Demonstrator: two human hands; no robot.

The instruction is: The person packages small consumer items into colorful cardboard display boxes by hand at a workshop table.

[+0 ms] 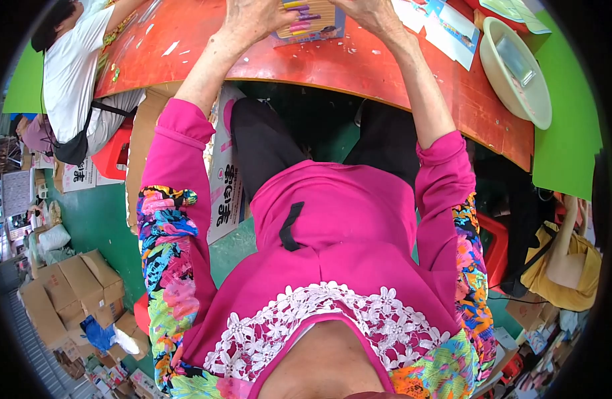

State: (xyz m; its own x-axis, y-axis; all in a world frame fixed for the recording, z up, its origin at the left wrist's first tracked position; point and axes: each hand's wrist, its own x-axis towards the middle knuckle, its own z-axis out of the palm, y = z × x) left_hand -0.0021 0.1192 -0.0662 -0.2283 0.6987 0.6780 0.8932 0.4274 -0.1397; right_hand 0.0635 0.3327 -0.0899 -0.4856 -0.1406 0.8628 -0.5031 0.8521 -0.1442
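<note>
At the far upper left of the frame a co-worker in a white shirt sits at the same red table, bent over small bits on its surface. Below, at the lower left edge, brown cardboard boxes are stacked on the green floor.

Moving toward the upper centre, the person's left hand rests at the top edge of the frame, its fingers curled against the left side of a flat pack of coloured pens. The pack lies on the table between both hands, its pens in rows, some purple, pink and yellow. Just right of it, the right hand grips the pack's right side with bent fingers; the fingertips are cut off by the frame, so how tight the hold is cannot be told.

As a judgement, the pack looks mid-way: it is held and being handled, but whether it is full or sealed is not visible. White paper scraps dot the table.

Further right lie printed cards, then a cream oval basin at the upper right. At the right edge another person in yellow sits low.
</note>
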